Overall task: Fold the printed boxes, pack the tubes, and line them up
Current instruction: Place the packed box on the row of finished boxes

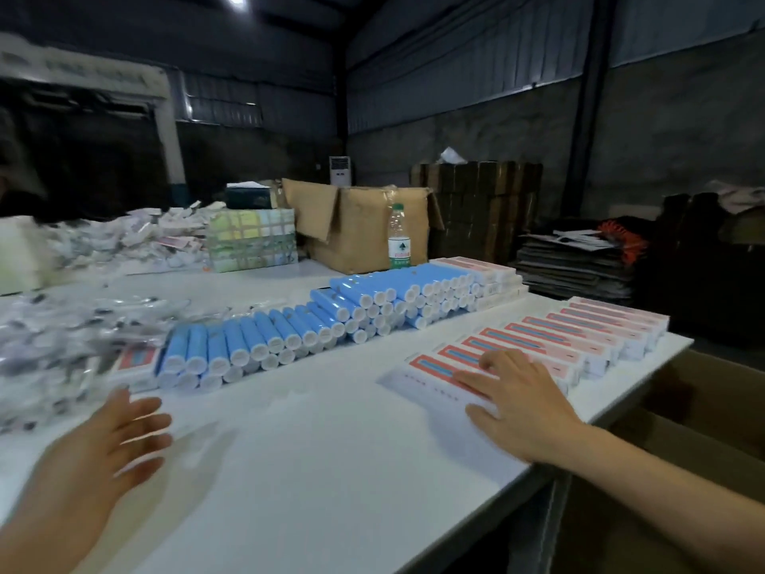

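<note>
Head view: packed boxes (579,345), pink and red on top, lie side by side in one slanting row along the right edge of the white counter (310,449), probably kept there so that each new one can be pushed up against the last. The right hand (517,399) lies flat on the near end of that row, fingers straight and spread, pressing on the nearest box (430,379) without gripping it; the wrist is low and the forearm comes in from the lower right. I judge it is squaring this box into line. Blue tubes (331,321) with white caps are stacked in a long bank across the middle of the counter, caps toward the person, handy for the next pick. The left hand (124,432) hovers over the bare counter near the tubes' near end, palm turned inward, fingers loose and holding nothing; it is blurred. Clear wrappers (62,337) are heaped at the left
</note>
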### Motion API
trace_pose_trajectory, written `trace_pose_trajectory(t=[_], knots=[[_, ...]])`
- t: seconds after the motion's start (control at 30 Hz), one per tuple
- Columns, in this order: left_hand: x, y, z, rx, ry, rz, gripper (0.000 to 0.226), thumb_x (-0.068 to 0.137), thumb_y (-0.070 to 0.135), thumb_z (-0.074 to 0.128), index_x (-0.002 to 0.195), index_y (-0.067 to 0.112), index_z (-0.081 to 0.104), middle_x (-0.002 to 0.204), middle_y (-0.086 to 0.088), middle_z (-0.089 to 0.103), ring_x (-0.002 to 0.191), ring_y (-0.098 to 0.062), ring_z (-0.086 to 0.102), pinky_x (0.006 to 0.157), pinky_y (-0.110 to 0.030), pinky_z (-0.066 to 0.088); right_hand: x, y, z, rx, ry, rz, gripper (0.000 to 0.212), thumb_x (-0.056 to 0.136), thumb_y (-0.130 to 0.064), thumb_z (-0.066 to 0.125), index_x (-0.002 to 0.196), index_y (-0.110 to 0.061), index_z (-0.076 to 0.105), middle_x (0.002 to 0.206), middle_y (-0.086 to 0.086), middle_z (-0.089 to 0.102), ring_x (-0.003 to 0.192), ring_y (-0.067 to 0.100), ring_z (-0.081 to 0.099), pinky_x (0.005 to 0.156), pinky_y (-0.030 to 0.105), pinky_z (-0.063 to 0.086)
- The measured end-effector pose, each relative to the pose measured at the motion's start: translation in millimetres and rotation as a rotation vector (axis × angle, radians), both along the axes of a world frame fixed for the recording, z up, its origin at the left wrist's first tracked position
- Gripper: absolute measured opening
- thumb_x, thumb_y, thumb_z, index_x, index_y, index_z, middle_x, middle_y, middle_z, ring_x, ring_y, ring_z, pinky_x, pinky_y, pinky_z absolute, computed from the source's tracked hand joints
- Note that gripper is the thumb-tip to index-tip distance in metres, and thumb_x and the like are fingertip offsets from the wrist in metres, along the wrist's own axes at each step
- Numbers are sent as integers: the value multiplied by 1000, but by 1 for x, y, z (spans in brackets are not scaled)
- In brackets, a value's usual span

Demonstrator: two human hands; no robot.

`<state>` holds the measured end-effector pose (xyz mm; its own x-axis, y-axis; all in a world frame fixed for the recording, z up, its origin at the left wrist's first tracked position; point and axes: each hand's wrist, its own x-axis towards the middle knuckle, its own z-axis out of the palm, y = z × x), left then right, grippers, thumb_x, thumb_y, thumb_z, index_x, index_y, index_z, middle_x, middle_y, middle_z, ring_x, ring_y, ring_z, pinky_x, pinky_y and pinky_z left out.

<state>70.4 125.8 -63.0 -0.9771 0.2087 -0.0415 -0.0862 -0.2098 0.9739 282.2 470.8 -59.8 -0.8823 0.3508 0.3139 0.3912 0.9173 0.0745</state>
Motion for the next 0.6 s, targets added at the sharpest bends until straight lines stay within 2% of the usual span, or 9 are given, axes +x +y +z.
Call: trace_pose_trajectory(t=[0.07,0.13,0.23,0.33,0.43,0.5,0.6], knots=[[5,-7,6,-43,0,2,36,95,42,48,99,10,64,91,-8,67,79,-23,61,67,-35,46,-10,-14,10,48,96,55,47,92,-48,46,138,-38,44,141,-1,39,128,23,35,105,39,29],[15,-4,10,-80,39,8,29,96,34,50,95,9,65,86,-8,67,75,-22,60,65,-32,45,-29,-41,20,51,270,204,35,84,-31,67,119,-25,66,119,5,61,109,29,53,89,45,44],[16,-5,7,-114,39,41,17,94,19,56,92,6,66,80,-9,66,68,-20,59,60,-27,44,-71,-92,25,9,401,428,23,73,-10,78,94,-15,75,92,4,69,86,31,63,72,43,49],[15,-6,6,-146,35,33,11,90,11,58,89,5,67,72,-8,64,56,-14,57,49,-20,44,-116,-141,25,-26,400,614,20,69,-3,80,86,-11,76,82,5,69,77,32,65,67,42,51],[14,-4,4,-148,37,30,15,91,6,54,83,7,67,67,-7,61,48,-10,54,43,-15,41,-157,-173,15,-110,344,669,13,78,-7,73,90,-13,76,87,5,70,84,30,63,73,40,49],[14,-3,2,-175,58,11,18,92,6,52,80,10,65,64,-4,59,43,-6,52,45,-16,42,-178,-183,2,-170,259,650,14,86,-13,66,95,-17,75,93,1,68,92,24,59,75,32,41],[11,0,-2,-206,88,-25,19,91,11,53,78,16,65,60,2,59,46,-3,52,53,-14,44,-192,-182,-18,-194,166,660,17,85,-13,63,87,-25,74,85,-5,66,81,16,56,66,27,36]])
